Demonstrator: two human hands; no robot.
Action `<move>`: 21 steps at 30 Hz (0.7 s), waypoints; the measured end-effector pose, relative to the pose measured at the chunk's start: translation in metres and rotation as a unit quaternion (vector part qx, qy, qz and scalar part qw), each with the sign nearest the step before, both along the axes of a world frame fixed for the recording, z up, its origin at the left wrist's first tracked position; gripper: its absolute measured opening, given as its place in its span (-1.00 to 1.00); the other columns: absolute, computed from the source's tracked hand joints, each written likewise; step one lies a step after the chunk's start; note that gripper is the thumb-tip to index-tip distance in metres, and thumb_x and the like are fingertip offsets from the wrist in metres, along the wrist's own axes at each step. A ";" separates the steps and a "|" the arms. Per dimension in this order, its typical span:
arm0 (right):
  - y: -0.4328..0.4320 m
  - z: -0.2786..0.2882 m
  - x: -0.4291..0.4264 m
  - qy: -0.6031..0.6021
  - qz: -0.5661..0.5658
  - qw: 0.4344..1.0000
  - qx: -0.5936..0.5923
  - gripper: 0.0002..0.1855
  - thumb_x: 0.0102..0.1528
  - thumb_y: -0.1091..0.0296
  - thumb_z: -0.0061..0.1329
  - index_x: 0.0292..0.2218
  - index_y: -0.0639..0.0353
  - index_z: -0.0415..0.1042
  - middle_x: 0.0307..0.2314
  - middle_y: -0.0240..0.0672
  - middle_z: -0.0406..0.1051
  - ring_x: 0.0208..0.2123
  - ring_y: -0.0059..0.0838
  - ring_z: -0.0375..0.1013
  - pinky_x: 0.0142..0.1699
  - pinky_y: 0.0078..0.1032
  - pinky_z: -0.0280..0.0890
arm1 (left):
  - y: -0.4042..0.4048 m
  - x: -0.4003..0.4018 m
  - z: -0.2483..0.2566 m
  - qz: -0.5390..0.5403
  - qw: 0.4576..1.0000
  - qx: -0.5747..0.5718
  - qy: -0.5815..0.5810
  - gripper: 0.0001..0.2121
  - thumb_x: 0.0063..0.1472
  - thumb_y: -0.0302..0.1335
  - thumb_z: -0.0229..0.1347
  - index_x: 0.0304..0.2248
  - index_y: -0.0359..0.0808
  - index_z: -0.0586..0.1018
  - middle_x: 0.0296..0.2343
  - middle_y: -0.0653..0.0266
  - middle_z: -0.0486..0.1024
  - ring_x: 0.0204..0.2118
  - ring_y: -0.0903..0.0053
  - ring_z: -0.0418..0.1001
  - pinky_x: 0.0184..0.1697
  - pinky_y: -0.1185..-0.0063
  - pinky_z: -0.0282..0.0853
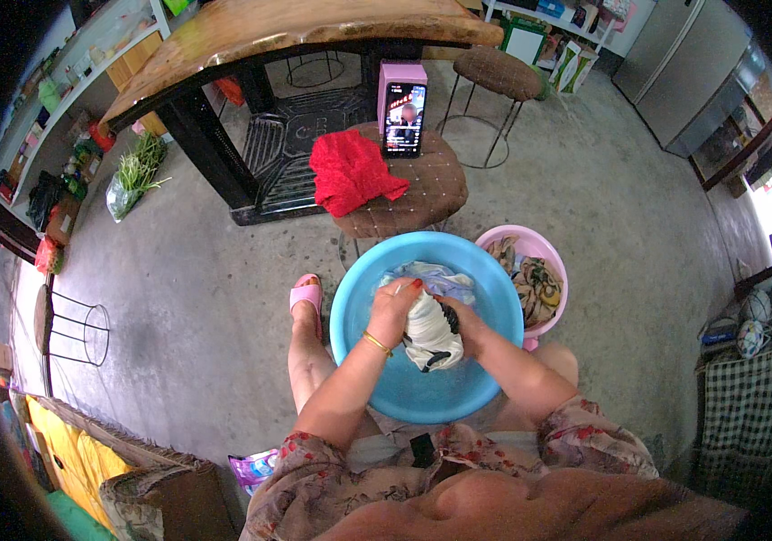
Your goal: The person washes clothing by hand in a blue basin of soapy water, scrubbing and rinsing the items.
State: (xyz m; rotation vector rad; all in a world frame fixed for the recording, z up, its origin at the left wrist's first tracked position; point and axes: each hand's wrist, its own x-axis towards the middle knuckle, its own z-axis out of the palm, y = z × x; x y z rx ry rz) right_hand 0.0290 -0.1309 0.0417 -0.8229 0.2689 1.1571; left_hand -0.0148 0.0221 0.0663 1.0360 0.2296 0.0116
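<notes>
Both my hands grip one bunched white-and-black cloth [432, 333] above the water in a light-blue plastic basin [352, 358]. My left hand [391, 310] holds its upper left side, a gold bracelet on the wrist. From the right, my right hand [465, 324] closes on the cloth's dark part; some of those fingers are hidden behind it. A pale blue-and-white wet cloth [450, 278] lies in the water beyond my hands. Beside the basin, at the right, a pink basin [558, 250] holds patterned brown garments [536, 287].
Just past the basin, a brown padded stool [420, 199] bears a red cloth [352, 169] and a phone [405, 122] propped on a pink box [384, 84]. Behind it stands a wooden table [278, 30]. A purple packet [253, 468] lies on the floor at my left.
</notes>
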 end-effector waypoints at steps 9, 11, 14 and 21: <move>0.006 0.031 0.008 -0.101 -0.035 0.993 0.053 -0.14 0.07 -0.40 -0.57 0.01 0.24 0.21 -0.08 -0.23 0.30 -0.05 -0.29 0.30 0.07 -0.34 0.16 | 0.006 0.008 -0.003 0.105 0.970 -0.213 0.052 -0.79 0.15 -0.33 -0.06 -0.50 -0.30 0.46 -0.60 0.27 0.44 -0.56 0.51 0.41 -0.46 0.59 0.33; 0.005 0.031 0.006 -0.084 -0.077 0.991 0.075 -0.12 0.06 -0.42 -0.57 0.02 0.26 0.19 -0.07 -0.22 0.29 -0.04 -0.27 0.29 0.07 -0.33 0.15 | 0.007 0.008 -0.004 0.086 0.955 -0.281 0.047 -0.76 0.16 -0.28 -0.06 -0.52 -0.26 0.45 -0.62 0.28 0.43 -0.57 0.49 0.40 -0.47 0.57 0.34; 0.004 0.015 0.001 0.005 -0.105 0.987 0.120 -0.18 0.07 -0.38 -0.52 0.07 0.16 0.11 0.00 -0.21 0.21 0.00 -0.23 0.24 0.11 -0.28 0.11 | 0.009 0.010 -0.006 0.048 0.919 -0.389 0.043 -0.75 0.17 -0.25 -0.07 -0.53 -0.23 0.45 -0.60 0.27 0.46 -0.54 0.42 0.43 -0.44 0.49 0.36; 0.007 -0.037 -0.014 -0.242 0.055 0.958 0.143 -0.50 0.16 0.08 -0.35 0.09 0.05 0.06 0.06 -0.29 0.10 0.08 -0.36 0.10 0.18 -0.39 -0.02 | 0.002 0.008 -0.013 0.003 0.887 -0.461 0.033 -0.73 0.21 -0.26 -0.15 -0.45 -0.27 0.46 -0.51 0.16 0.50 -0.45 0.28 0.45 -0.31 0.36 0.37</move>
